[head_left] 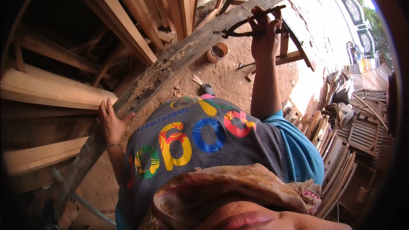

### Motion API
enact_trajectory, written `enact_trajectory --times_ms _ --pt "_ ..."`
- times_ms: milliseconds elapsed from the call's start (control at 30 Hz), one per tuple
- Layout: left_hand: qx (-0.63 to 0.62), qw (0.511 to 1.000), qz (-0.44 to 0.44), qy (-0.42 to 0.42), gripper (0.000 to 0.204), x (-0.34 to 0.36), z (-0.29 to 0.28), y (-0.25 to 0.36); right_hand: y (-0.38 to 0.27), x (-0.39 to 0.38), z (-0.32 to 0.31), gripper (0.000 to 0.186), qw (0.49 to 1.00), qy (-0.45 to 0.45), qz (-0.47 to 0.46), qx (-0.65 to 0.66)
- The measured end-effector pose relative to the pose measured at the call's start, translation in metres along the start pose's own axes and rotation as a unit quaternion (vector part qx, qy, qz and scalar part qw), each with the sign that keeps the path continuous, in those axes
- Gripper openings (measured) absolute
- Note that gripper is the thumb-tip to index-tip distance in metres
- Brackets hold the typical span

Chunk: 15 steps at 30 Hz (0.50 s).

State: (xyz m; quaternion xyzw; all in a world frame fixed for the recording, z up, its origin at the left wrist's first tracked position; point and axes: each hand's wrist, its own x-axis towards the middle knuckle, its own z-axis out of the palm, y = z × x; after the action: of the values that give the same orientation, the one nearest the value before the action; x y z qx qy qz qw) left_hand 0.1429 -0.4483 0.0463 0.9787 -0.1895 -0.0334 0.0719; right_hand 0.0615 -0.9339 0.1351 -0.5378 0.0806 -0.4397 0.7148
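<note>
A long, weathered, curved wooden beam (170, 66) runs from the lower left up to the upper right. My left hand (111, 121) rests flat against its lower part, fingers spread. My right hand (265, 38) reaches far up along the beam and grips a dark, thin, curved metal tool (247, 27) held against the beam's upper part. My grey shirt with coloured rings fills the lower middle of the view.
Pale planks (51, 91) are stacked at the left and lean overhead (140, 21). A small tub (218, 51) stands on the dirt floor. Carved wooden pieces (336, 157) are piled at the right. A bright street lies beyond.
</note>
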Motion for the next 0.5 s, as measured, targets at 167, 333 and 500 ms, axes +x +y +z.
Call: enact_trajectory --times_ms 167,333,500 --pt "0.052 0.998 0.010 0.029 0.110 -0.008 0.005 0.013 0.038 0.012 0.008 0.071 0.991 -0.100 0.003 -0.093" --pt "0.028 0.998 0.017 0.053 0.106 -0.006 0.007 0.012 0.050 0.020 0.004 0.066 0.988 -0.118 0.016 -0.099" --pt "0.035 0.998 0.007 0.059 0.102 -0.006 0.008 0.017 0.051 0.033 -0.001 0.066 0.982 -0.151 0.023 -0.108"
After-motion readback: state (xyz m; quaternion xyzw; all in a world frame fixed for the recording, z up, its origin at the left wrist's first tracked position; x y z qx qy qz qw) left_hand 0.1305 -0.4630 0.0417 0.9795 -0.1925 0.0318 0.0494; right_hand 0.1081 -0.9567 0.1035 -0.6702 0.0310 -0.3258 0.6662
